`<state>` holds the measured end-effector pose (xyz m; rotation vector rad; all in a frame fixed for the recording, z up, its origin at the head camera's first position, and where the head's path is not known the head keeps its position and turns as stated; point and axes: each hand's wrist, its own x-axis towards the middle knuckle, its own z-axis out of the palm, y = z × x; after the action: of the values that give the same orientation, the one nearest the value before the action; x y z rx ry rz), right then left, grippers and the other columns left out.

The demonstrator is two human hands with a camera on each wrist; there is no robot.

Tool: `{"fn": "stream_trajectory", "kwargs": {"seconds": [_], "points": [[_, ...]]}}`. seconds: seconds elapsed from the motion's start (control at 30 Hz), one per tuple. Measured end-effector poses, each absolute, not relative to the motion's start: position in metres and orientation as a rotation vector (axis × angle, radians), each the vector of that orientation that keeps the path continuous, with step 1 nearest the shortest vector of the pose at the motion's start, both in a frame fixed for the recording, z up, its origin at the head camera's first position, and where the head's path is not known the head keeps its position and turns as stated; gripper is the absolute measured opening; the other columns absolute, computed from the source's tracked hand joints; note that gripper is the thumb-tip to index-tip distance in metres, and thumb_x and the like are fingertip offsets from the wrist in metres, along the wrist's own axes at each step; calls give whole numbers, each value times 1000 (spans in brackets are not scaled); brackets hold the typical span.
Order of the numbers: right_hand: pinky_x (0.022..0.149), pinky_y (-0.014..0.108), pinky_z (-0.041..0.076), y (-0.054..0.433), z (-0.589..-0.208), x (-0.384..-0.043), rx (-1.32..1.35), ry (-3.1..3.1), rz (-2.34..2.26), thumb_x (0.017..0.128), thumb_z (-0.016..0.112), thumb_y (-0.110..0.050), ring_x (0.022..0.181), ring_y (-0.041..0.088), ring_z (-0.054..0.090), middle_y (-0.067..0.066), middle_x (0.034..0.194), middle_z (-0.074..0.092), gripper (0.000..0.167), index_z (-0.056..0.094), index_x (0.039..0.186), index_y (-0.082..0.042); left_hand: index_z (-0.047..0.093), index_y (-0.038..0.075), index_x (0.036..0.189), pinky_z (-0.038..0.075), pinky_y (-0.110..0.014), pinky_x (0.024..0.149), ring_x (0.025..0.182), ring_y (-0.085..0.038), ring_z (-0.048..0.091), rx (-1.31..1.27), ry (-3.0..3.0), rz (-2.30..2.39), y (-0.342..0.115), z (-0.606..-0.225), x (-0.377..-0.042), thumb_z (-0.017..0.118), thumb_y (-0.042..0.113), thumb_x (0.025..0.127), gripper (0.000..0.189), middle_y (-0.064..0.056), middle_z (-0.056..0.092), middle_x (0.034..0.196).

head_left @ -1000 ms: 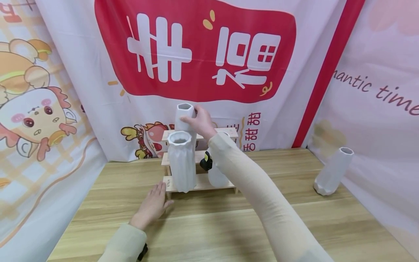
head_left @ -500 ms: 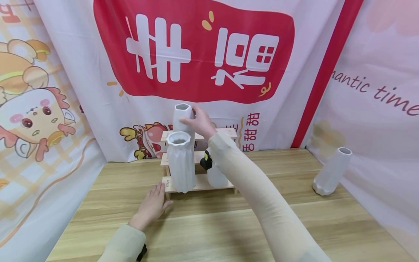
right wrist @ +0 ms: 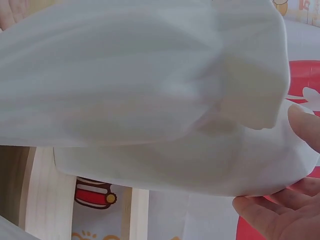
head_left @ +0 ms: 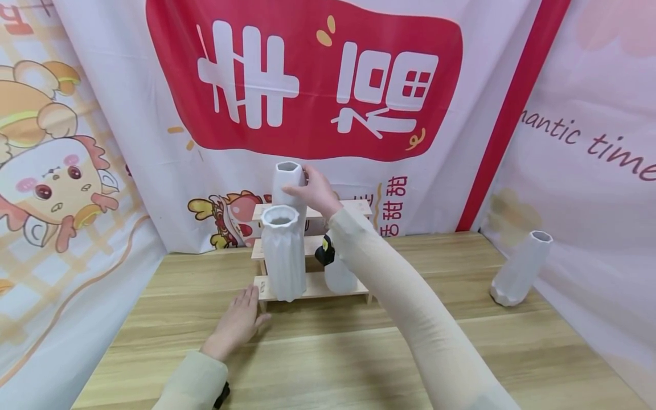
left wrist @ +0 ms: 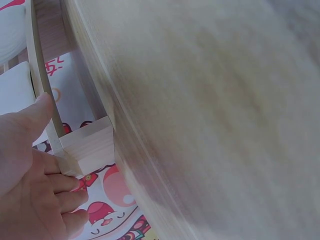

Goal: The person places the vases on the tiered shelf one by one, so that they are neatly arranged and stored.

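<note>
Hardly anything is moved since the earlier frame — the smooth vase (head_left: 287, 183) is held by the right hand (head_left: 318, 192) in nearly the same spot. At left, the left hand (head_left: 233, 323) is laid, fingers outstretched, against the wooden stand (head_left: 315, 285). The ribbed vase (head_left: 284, 259) is set at the stand's front; behind it, the smooth vase is pinched near its rim, base hidden. Farther right, a lone vase (head_left: 521, 269) is seen. Placing seems in hand — a steady base is called for before release.
</note>
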<state>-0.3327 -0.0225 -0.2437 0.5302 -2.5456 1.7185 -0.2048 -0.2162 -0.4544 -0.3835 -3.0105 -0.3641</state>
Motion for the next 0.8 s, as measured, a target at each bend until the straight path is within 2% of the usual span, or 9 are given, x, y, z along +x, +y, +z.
{"fn": "stream_trajectory", "kwargs": {"seconds": [0.37, 0.8], "points": [[90, 36, 47, -20, -241, -335, 568, -2511, 1690, 84, 68, -22, 101, 17, 53, 1, 120, 54, 48, 48, 127, -14, 22, -18, 136, 18, -56, 105, 128, -48, 22, -384, -3025, -355, -216, -454, -205, 56, 31, 92, 74, -36, 19, 140], [87, 34, 49, -20, -239, -332, 542, -2517, 1631, 83, 70, -22, 99, 17, 54, 3, 118, 56, 48, 51, 125, -11, 21, -19, 136, 19, -56, 104, 127, -49, 23, -382, -3022, -358, -216, -454, -205, 56, 29, 92, 74, -36, 22, 140]]}}
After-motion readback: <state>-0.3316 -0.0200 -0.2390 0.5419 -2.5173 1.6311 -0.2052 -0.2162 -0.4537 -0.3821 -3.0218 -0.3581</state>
